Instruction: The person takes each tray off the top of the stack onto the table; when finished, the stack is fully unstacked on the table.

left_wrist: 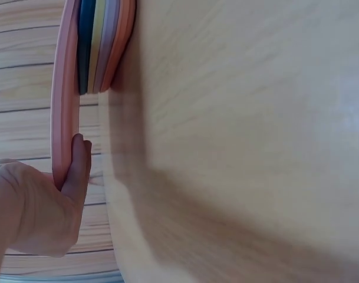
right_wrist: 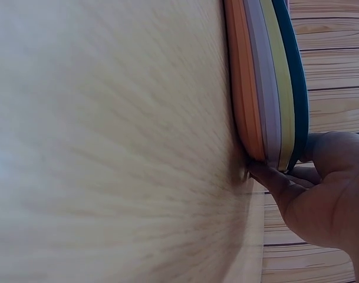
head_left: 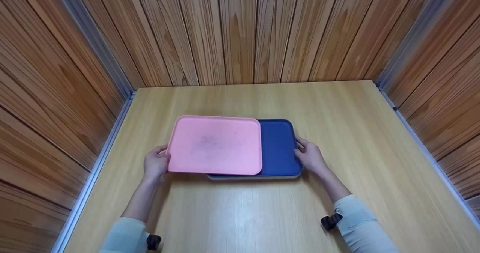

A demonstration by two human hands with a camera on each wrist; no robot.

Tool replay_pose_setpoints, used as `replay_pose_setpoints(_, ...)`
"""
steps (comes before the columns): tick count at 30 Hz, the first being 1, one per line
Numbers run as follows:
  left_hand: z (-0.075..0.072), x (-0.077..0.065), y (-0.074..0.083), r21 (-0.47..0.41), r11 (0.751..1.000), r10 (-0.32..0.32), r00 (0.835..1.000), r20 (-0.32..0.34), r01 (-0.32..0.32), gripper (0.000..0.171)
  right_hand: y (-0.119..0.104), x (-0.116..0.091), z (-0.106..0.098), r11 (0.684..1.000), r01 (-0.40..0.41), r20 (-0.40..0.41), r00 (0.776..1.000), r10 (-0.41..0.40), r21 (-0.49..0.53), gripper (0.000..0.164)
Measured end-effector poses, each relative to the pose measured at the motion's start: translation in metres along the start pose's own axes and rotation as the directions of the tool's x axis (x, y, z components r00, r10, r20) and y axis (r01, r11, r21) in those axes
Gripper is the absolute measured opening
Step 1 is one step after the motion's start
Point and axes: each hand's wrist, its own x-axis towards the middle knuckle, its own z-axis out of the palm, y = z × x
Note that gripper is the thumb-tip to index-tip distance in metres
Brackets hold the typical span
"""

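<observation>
Leftward over the tray stack, pink tray ran lengthwise side-to-side; nearer left hand gripped it; right hand held the stack.

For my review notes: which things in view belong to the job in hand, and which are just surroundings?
Part of the job:
pink tray, held by the left hand
dark blue tray, topping the stack
yellow, lilac and orange trays beneath
right hand, gripping the stack's end

Just surroundings:
wooden table
wood-panelled walls
black wrist-worn devices
</observation>
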Motion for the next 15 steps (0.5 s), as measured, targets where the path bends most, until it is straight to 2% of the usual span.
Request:
replay_pose_setpoints(6,-0.010,0.007,0.001,0.000,1.000,0.022,0.999,-0.048,-0.022,0.044,0.000,-0.001,-0.001,1.000,0.015,-0.016,1.000,-0.015,-0.006,0.055)
replay_pose_setpoints(11,-0.022,0.016,0.002,-0.015,1.000,-0.019,0.996,-0.082,0.018,0.044,0.000,0.000,-0.001,1.000,0.015,-0.024,1.000,-0.015,-0.012,0.054)
replay_pose_setpoints(15,-0.034,0.021,0.001,0.019,0.999,-0.049,0.994,-0.095,0.051,0.046,-0.001,0.001,0.000,1.000,0.008,-0.015,1.000,-0.008,0.000,0.055)
